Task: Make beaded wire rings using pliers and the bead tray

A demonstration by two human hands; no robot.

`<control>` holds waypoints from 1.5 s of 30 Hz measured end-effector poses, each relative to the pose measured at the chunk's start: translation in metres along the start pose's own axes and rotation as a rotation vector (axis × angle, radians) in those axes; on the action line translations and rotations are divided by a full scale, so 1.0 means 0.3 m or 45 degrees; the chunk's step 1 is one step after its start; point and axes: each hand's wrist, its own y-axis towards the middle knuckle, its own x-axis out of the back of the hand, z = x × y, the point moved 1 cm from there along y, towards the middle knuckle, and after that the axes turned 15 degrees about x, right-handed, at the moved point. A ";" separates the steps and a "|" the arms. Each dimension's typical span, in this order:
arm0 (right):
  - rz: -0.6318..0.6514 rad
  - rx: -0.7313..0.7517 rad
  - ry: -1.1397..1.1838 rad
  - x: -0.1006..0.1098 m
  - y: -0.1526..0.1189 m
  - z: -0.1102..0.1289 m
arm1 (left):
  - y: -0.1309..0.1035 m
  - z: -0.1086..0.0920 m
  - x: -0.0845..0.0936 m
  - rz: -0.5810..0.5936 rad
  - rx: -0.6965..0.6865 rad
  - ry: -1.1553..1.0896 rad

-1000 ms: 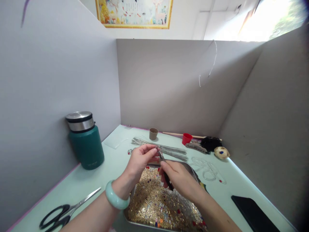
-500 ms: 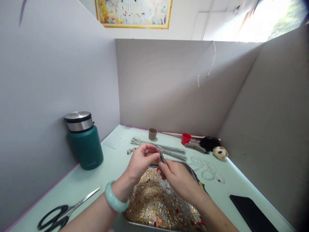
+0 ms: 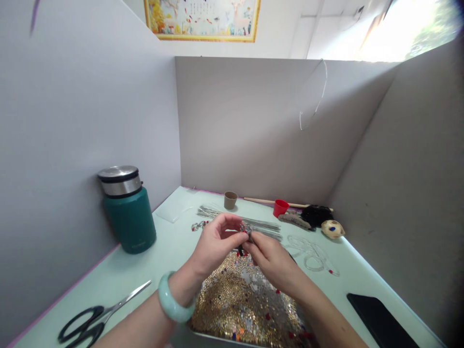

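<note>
Over the bead tray (image 3: 203, 333), left hand (image 3: 213, 244) and right hand (image 3: 270, 258) each pinch one small metal piece (image 3: 247, 229) (details blurred) in a tight grip.

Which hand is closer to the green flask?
The left hand. It is just right of the flask, wearing a pale bangle. The right hand is farther right, over the tray of beads.

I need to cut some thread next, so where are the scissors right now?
In the head view, the scissors lie at the near left of the table, in front of the green flask and left of the left hand.
</note>
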 end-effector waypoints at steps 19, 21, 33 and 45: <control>0.046 0.013 0.561 0.064 -0.015 0.017 | -0.019 0.018 -0.016 0.345 0.201 0.595; 0.079 -0.004 0.547 0.060 -0.018 0.013 | -0.010 0.023 -0.018 0.385 0.265 0.505; 0.133 -0.046 0.437 0.072 -0.009 0.026 | 0.015 0.038 0.003 0.416 0.224 0.513; 0.267 -0.157 0.200 0.049 -0.021 0.002 | 0.018 0.031 -0.002 0.174 0.178 0.217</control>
